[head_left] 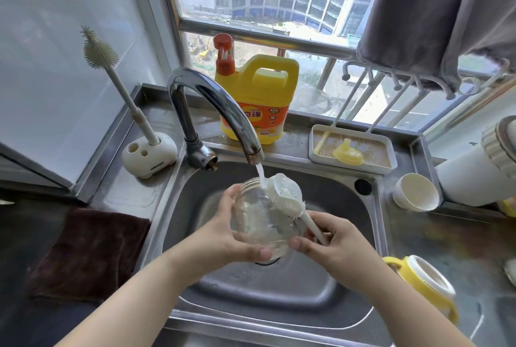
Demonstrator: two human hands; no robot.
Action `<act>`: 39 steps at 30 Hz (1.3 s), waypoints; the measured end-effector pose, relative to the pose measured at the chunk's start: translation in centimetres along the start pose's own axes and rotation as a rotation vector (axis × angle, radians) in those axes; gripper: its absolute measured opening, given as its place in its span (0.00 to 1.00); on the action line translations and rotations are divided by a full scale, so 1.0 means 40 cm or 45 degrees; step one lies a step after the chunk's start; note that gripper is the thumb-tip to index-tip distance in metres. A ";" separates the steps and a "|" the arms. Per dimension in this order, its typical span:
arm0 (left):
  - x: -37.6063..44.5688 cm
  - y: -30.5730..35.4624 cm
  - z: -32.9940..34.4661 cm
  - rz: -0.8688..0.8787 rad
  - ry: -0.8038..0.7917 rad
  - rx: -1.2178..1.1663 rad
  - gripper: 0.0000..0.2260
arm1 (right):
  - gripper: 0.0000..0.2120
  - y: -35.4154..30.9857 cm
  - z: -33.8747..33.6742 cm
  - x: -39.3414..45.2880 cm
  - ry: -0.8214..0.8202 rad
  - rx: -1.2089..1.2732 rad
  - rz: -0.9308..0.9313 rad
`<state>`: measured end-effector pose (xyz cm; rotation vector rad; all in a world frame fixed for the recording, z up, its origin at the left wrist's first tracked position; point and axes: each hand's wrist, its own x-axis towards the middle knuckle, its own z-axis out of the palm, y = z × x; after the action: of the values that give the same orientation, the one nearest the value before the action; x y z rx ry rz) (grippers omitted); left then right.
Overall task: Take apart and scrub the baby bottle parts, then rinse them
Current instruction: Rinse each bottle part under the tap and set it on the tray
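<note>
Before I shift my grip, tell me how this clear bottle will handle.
The bottle is probably slippery: water from the tap runs over it. It looks like light, empty clear plastic. Its round body would likely roll if set down in the sink.

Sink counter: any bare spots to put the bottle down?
Bare steel lies left of the sink, between the brush stand and the dark cloth. The right counter is crowded: white cup, drying tray and yellow handled collar, with only a patch between cup and collar. Behind the tap, the detergent jug fills the ledge.
</note>
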<state>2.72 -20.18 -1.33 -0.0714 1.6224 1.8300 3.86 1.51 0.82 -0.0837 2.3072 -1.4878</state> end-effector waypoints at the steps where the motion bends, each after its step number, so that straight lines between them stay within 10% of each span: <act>1: -0.001 0.001 -0.004 -0.004 -0.005 0.005 0.61 | 0.12 0.003 -0.002 0.001 -0.014 0.028 -0.001; 11: 0.006 0.020 -0.041 -0.019 0.177 0.535 0.55 | 0.04 0.002 0.017 0.024 0.000 0.078 -0.002; 20: 0.039 0.002 -0.046 -0.135 0.348 0.149 0.34 | 0.15 0.017 -0.027 -0.022 -0.009 -0.731 -0.034; 24: 0.068 -0.019 -0.051 -0.176 0.410 0.154 0.45 | 0.10 0.034 -0.046 0.024 0.304 -0.636 -0.073; 39: 0.061 -0.003 -0.022 -0.212 0.457 -0.149 0.17 | 0.15 0.016 -0.075 0.052 0.140 -0.905 -0.100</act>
<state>0.56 -19.86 -2.75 -0.5999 1.6848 1.8548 0.99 3.86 0.71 -0.2918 2.8373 -0.6454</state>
